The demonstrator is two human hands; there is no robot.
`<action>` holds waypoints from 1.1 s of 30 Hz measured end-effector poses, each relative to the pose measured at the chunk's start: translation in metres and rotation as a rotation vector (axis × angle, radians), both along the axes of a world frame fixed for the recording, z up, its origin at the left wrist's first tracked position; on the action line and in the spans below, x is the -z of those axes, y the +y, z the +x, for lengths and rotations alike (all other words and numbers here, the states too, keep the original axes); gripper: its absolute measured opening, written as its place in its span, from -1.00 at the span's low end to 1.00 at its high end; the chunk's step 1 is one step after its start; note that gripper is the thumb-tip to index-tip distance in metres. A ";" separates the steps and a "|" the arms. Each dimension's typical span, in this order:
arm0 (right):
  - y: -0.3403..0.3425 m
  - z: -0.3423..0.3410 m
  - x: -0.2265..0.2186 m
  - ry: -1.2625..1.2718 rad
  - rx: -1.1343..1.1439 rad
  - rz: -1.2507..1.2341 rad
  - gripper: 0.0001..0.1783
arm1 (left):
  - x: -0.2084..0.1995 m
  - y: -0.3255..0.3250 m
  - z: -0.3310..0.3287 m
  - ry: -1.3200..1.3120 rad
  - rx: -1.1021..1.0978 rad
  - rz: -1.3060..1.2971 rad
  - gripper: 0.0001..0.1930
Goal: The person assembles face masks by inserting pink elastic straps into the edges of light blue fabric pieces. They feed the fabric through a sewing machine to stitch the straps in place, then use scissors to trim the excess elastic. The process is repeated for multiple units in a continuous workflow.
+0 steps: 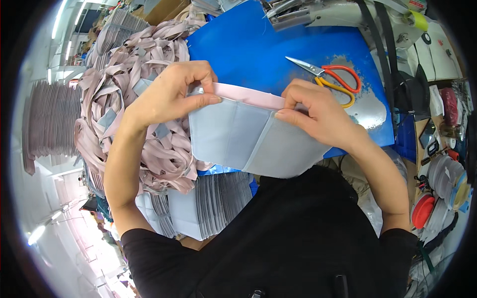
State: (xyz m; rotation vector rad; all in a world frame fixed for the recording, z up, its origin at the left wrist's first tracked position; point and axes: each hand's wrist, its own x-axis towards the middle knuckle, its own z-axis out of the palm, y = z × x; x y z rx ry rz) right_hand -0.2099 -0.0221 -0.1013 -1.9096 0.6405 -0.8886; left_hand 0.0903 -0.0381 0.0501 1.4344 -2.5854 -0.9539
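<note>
Between my two hands hangs a grey-blue fabric panel (233,131) with seams down its face and a pink band (248,94) along its top edge. My left hand (181,92) pinches the upper left corner, thumb in front and fingers curled behind. Toward the upper right corner, my right hand (318,109) grips the same edge, its thumb pressed on the grey face. The panel's lower edge reaches down to my black shirt. Beyond my right hand, scissors (330,79) with red and yellow handles lie on the blue tabletop (238,44), blades spread slightly.
A tangled heap of pink and grey strips (129,74) lies left of the table. Stacked grey panels (213,203) stand below it, with another stack (52,119) at far left. A sewing machine (318,15) occupies the back right. Spools and tape rolls (442,184) sit at right.
</note>
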 end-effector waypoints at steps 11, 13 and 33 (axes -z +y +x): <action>0.006 -0.001 -0.010 -0.050 0.065 0.283 -0.81 | -0.007 0.006 0.005 0.122 -0.062 -0.103 -0.81; 0.002 -0.005 -0.013 -0.012 0.041 0.207 -0.83 | -0.009 0.009 0.004 0.096 -0.074 -0.132 -0.80; 0.005 -0.003 -0.014 -0.266 -0.096 0.144 -0.44 | -0.046 0.014 -0.019 0.005 0.001 -0.237 -0.83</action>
